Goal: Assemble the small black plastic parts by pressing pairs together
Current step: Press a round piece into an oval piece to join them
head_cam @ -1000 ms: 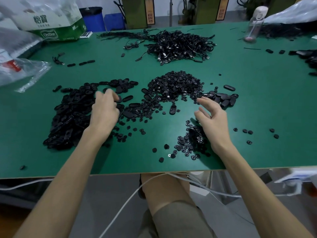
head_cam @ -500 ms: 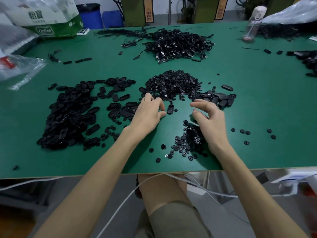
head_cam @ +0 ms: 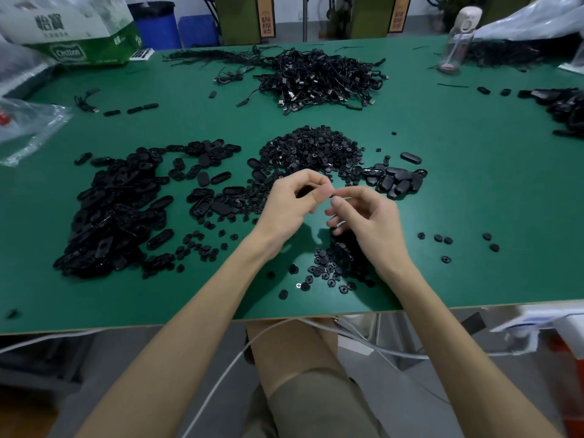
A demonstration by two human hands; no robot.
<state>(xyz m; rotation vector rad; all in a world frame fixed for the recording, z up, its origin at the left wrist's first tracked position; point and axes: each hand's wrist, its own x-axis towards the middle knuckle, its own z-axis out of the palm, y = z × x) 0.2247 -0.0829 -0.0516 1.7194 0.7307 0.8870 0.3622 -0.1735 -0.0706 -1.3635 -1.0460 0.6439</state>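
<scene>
1. The left hand (head_cam: pixel 294 203) is curled round a black part (head_cam: pixel 305 192) and the right hand (head_cam: pixel 366 216) pinches a small piece (head_cam: pixel 331 195) between thumb and forefinger, too tiny to say which kind
2. Both are lifted off the desk (head_cam: pixel 474 191) with fingertips meeting, so I'd guess the pair is being lined up for the press
3. Supplies are in easy reach: oval pieces (head_cam: pixel 110 210) to the left, round bits (head_cam: pixel 313 150) just behind the hands, and a loose scatter (head_cam: pixel 331 270) under the right wrist
4. The cable heap (head_cam: pixel 319 77), bottle (head_cam: pixel 458 39) and box (head_cam: pixel 79 36) sit far back, so nothing seems in the way
</scene>
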